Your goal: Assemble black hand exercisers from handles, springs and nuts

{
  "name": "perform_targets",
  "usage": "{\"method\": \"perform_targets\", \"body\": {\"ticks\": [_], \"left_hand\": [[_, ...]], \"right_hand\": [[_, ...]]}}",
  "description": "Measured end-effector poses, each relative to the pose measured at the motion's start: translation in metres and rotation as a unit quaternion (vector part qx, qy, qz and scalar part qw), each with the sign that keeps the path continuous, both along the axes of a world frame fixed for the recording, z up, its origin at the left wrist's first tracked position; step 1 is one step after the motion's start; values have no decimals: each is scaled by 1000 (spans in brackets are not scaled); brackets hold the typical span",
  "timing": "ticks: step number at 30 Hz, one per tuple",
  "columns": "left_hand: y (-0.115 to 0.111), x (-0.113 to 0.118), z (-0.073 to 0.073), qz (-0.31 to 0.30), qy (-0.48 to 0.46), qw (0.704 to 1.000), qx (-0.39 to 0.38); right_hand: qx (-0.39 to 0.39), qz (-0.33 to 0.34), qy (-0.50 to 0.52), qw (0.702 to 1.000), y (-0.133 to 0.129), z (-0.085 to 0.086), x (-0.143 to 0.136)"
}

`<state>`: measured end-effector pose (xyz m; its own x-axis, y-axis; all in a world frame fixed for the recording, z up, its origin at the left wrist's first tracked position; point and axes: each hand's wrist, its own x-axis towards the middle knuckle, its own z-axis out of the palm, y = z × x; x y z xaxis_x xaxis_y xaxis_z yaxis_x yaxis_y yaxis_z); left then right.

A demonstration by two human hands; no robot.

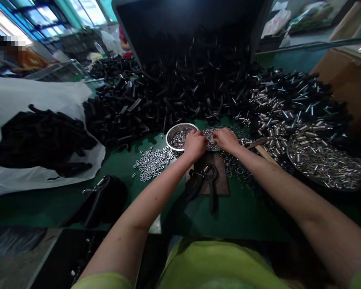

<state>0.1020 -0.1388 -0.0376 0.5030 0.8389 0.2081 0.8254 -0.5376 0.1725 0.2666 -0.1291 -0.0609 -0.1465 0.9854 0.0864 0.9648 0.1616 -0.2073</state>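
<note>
My left hand [196,144] is closed over the right edge of a white-rimmed metal bowl [167,138] of small rings. Just right of it, my right hand [225,139] has its fingers pinched above a second dish of small metal parts [209,134]. What either hand holds is too small to make out. Below the hands, a black clamp-like piece [212,188] with a spring near its top lies on a brown square plate [223,176]. Loose small nuts [153,162] are spread on the green table [174,214] left of my left forearm.
Black plastic parts [168,92] are heaped behind the bowls. Springs [276,134] and a large dish of metal pins [327,168] lie right. A white sack [93,164] and another black clamp [94,202] are left. A cardboard box [345,80] stands right; a person [30,58] is far left.
</note>
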Motion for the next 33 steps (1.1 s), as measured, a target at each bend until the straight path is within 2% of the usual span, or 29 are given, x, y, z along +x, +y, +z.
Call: {"method": "perform_targets", "body": {"ticks": [2, 5, 7, 10, 13, 15, 17, 20, 22, 23, 25, 27, 28, 30, 31, 33], "left_hand": [[17, 16, -8, -12, 60, 998, 11], [32, 32, -19, -27, 86, 996, 5], [35, 35, -24, -28, 81, 996, -4], [35, 34, -28, -26, 67, 997, -13], [32, 32, -26, -20, 43, 999, -22], [31, 32, -22, -9, 20, 999, -34], [30, 31, -15, 7, -6, 999, -52], [25, 21, -3, 25, -67, 994, -84], [15, 7, 4, 24, -192, 971, -142], [7, -2, 6, 20, -272, 944, -183], [-13, -22, 8, 17, -414, 871, -266], [-38, -42, 6, 30, -485, 813, -322], [-50, -51, 4, 43, -502, 794, -339], [-73, -66, -1, 69, -508, 781, -357], [-82, -71, -4, 82, -499, 785, -358], [-97, -76, -9, 93, -463, 812, -343]], "right_hand": [[9, -19, 29, 999, -1, 2, 4], [18, -37, 69, 997, -8, 6, 10], [25, -46, 106, 993, -17, 10, 14], [29, -41, 226, 973, -37, 14, 17], [-38, -3, 357, 933, -59, 14, 14], [-99, 29, 397, 912, -72, 12, 8], [-130, 65, 390, 909, -81, 8, 1], [-113, 104, 334, 930, -88, 4, -9], [-95, 115, 302, 942, -89, 3, -13], [-88, 118, 286, 947, -89, 3, -15], [-82, 123, 257, 955, -88, 4, -17], [-81, 125, 234, 961, -88, 6, -19], [-81, 125, 226, 963, -88, 6, -19], [-85, 124, 211, 966, -87, 8, -21], [-90, 123, 201, 968, -86, 9, -22], [-106, 119, 180, 971, -82, 11, -23]]}}
